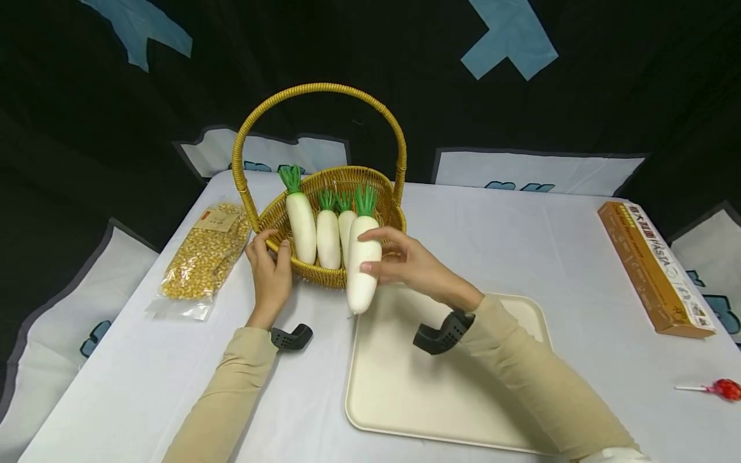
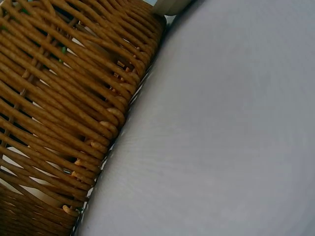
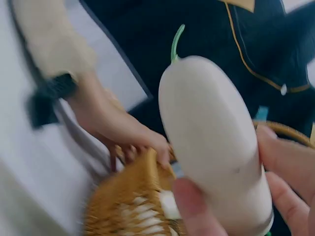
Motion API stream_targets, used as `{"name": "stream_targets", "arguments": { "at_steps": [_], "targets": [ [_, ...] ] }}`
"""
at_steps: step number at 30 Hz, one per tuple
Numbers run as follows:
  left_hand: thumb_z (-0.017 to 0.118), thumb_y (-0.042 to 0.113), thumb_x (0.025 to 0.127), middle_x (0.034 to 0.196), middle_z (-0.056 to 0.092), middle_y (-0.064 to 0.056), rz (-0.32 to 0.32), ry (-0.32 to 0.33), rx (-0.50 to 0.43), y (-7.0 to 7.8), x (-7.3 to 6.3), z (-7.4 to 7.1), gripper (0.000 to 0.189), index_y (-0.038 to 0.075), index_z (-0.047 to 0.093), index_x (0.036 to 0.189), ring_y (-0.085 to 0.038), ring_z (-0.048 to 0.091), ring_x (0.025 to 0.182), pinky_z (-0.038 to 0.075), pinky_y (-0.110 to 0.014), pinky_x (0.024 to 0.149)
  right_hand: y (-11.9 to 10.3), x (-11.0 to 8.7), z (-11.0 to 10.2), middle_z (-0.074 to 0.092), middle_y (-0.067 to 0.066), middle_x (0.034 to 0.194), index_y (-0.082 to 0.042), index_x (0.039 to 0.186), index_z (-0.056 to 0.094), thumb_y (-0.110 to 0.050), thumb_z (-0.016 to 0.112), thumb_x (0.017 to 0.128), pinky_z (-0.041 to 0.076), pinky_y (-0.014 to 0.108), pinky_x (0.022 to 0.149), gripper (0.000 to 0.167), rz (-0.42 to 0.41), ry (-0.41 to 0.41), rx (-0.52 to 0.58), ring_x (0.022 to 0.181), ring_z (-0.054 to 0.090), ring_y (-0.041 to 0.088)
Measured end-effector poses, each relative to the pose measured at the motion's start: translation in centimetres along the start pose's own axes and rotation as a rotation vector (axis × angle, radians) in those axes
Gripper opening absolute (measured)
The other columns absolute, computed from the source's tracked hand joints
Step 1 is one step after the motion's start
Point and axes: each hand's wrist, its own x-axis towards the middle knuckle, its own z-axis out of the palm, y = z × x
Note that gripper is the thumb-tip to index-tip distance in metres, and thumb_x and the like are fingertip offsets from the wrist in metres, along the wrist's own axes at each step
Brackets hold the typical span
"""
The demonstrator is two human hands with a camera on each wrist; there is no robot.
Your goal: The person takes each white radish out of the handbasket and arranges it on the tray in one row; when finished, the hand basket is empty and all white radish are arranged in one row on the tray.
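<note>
A yellow wicker basket [image 1: 324, 278] with a tall arched handle stands on the white-covered table, also filling the left of the left wrist view. My left hand [image 1: 271, 276] grips its near-left rim. With fingers and thumb, my right hand [image 1: 405, 262] pinches a white radish [image 1: 360, 289] at the basket's front right. This radish has its green top pointing away and its tip reaching out past the rim. In the right wrist view, the radish [image 3: 206, 118] shows its thin root end. Inside the basket lean three more radishes [image 1: 301, 228], the rearmost partly covered.
Below my right forearm lies a cream tray [image 1: 388, 392], its far-left corner near the basket. A clear bag of corn kernels [image 1: 205, 257] lies left of the basket. At the far right are a pasta box [image 1: 654, 270] and a red lollipop [image 1: 726, 389]. Dark cloth hangs behind.
</note>
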Motion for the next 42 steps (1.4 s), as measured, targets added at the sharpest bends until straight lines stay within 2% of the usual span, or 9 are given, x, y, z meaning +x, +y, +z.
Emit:
{"name": "stream_targets", "arguments": {
  "at_steps": [3,8,14,18,23,26,33,38,42],
  "targets": [
    [0.037,0.035,0.094,0.121,0.030,-0.015,-0.005,0.001,-0.002,0.0,0.0,0.0,0.039,0.013,0.037,0.125,-0.016,0.031,0.075,0.028,-0.031,0.068,1.0,-2.1,1.1,0.045,0.011,0.120,-0.017,0.122,0.046,-0.013,0.067,0.081,0.050,0.035,0.082,0.046,-0.028,-0.036,0.019,0.100,0.058,0.020],
    [0.038,0.035,0.094,0.122,0.029,-0.016,-0.003,0.002,-0.013,0.1,-0.1,-0.1,0.038,0.013,0.037,0.124,-0.016,0.031,0.076,0.028,-0.031,0.069,3.6,-5.4,3.0,0.041,0.007,0.124,-0.012,0.119,0.047,-0.010,0.068,0.080,0.049,0.028,0.077,0.045,-0.138,-0.048,-0.049,0.096,0.053,0.018],
    [0.038,0.036,0.094,0.121,0.029,-0.016,0.005,-0.003,-0.020,0.1,0.0,-0.1,0.039,0.012,0.037,0.124,-0.016,0.031,0.077,0.029,-0.031,0.069,6.7,-8.0,5.4,0.042,0.016,0.120,-0.009,0.119,0.045,-0.012,0.067,0.080,0.053,0.027,0.065,0.045,-0.187,-0.060,-0.035,0.091,0.055,0.016],
    [0.036,0.037,0.094,0.120,0.029,-0.016,0.005,-0.002,-0.013,0.0,0.1,0.0,0.040,0.011,0.036,0.125,-0.016,0.031,0.077,0.028,-0.031,0.069,7.9,-8.4,6.4,0.042,0.020,0.110,-0.009,0.119,0.045,-0.015,0.067,0.081,0.053,0.025,0.067,0.044,-0.165,-0.005,-0.092,0.089,0.058,0.014],
    [0.037,0.036,0.094,0.117,0.029,-0.017,0.010,-0.002,-0.003,0.0,0.0,0.0,0.039,0.011,0.036,0.125,-0.017,0.031,0.076,0.028,-0.032,0.069,8.2,-8.5,7.2,0.043,0.015,0.101,-0.017,0.117,0.049,-0.025,0.067,0.081,0.051,0.021,0.067,0.041,-0.102,0.092,-0.234,0.083,0.059,0.011],
    [0.038,0.035,0.094,0.117,0.029,-0.016,0.008,-0.001,-0.008,0.0,-0.1,0.0,0.039,0.012,0.036,0.125,-0.018,0.030,0.076,0.027,-0.032,0.069,8.1,-8.4,7.4,0.045,0.013,0.103,-0.021,0.117,0.051,-0.028,0.067,0.081,0.050,0.021,0.067,0.041,-0.079,0.132,-0.279,0.081,0.059,0.013],
    [0.037,0.036,0.094,0.119,0.028,-0.016,-0.001,-0.011,-0.006,0.0,-0.2,-0.1,0.041,0.011,0.036,0.126,-0.017,0.030,0.076,0.027,-0.032,0.070,7.6,-8.3,7.8,0.052,0.014,0.110,-0.018,0.121,0.054,-0.026,0.065,0.083,0.050,0.019,0.067,0.040,-0.070,0.171,-0.335,0.083,0.059,0.016],
    [0.037,0.036,0.094,0.119,0.027,-0.016,-0.006,-0.002,-0.018,0.1,-0.2,-0.1,0.040,0.012,0.036,0.127,-0.018,0.031,0.075,0.027,-0.032,0.069,7.4,-8.2,8.0,0.044,0.017,0.124,-0.015,0.122,0.054,-0.019,0.064,0.084,0.049,0.019,0.068,0.040,-0.067,0.165,-0.356,0.085,0.054,0.018],
    [0.037,0.037,0.094,0.119,0.026,-0.017,-0.006,0.000,-0.016,0.1,-0.2,0.0,0.041,0.012,0.035,0.127,-0.019,0.031,0.076,0.027,-0.032,0.070,7.5,-8.2,7.9,0.036,0.018,0.131,-0.015,0.124,0.052,-0.019,0.062,0.085,0.047,0.021,0.074,0.040,-0.077,0.154,-0.388,0.103,0.046,0.022]
  ]
}}
